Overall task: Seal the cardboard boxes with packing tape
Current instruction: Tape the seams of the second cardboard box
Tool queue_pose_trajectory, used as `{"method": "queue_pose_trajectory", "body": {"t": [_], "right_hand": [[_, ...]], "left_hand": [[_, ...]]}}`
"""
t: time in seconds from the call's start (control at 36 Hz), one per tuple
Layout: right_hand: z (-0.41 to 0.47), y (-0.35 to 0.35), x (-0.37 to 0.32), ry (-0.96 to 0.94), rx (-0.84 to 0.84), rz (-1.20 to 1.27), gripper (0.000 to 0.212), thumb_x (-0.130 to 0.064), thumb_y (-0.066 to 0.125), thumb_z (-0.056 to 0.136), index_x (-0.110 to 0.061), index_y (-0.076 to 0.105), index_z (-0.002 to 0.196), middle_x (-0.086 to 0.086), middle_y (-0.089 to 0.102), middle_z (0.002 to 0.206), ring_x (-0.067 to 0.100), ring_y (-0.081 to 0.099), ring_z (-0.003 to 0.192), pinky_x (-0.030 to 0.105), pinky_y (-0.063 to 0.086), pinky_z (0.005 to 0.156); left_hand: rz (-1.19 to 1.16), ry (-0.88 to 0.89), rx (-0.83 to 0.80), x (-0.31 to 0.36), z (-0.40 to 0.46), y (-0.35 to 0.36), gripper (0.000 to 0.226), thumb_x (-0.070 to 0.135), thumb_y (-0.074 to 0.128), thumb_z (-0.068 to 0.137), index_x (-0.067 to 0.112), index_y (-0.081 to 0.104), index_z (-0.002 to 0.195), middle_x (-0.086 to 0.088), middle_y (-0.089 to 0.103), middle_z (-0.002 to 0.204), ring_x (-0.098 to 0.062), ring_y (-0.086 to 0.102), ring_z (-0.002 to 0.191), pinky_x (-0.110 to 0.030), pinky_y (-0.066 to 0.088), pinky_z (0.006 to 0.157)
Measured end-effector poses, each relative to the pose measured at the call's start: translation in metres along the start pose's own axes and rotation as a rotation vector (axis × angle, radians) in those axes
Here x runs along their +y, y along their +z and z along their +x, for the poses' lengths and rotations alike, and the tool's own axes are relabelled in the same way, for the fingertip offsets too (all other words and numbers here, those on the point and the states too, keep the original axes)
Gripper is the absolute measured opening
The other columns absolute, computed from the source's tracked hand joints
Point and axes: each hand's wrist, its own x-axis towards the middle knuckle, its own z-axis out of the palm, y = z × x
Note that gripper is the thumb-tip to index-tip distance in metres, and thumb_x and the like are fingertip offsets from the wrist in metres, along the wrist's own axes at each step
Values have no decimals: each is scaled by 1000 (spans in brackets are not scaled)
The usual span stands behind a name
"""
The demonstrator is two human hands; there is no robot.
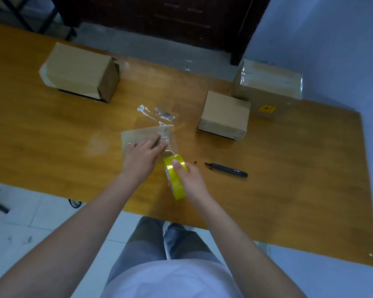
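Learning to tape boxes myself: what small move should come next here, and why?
Probably cut the strip: the left hand presses clear tape onto the small flat cardboard box, the right hand holds the yellow tape roll still joined to it, and the dark blue cutter lies beside.

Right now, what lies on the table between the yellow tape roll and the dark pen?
In the head view, only a small dark speck lies on the bare wooden table between the tape roll, held by the right hand, and the pen.
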Motion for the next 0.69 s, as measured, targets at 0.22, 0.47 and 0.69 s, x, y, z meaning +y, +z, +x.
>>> {"method": "queue_pose_trajectory", "body": {"t": [0.22, 0.47, 0.69], "right_hand": [[5, -6, 9, -17, 50, -94, 27, -36, 53, 96, -12, 62, 90, 6, 66, 73, 20, 67, 62, 36, 54, 62], [10, 0, 26, 126, 101, -297, 45, -47, 48, 95, -5, 61, 86, 8, 66, 65, 27, 70, 66, 40, 58, 71], [3, 2, 25, 23, 116, -453, 58, -50, 27, 100, -5, 63, 108, 10, 61, 93, 23, 54, 84, 32, 39, 70]], "left_hand": [[6, -71, 32, 15, -2, 0, 53, 5, 84, 60, 21, 72, 109, -8, 66, 118, -24, 68, 92, -30, 43, 63], [5, -64, 102, 11, -3, 10, 46, 8, 79, 71, 20, 70, 114, -10, 62, 126, -30, 66, 99, -37, 47, 70], [6, -187, -163, 30, -8, 0, 81, 73, 25, 86, 28, 13, 152, 2, 0, 161, -16, 0, 148, -36, 5, 117]]}}
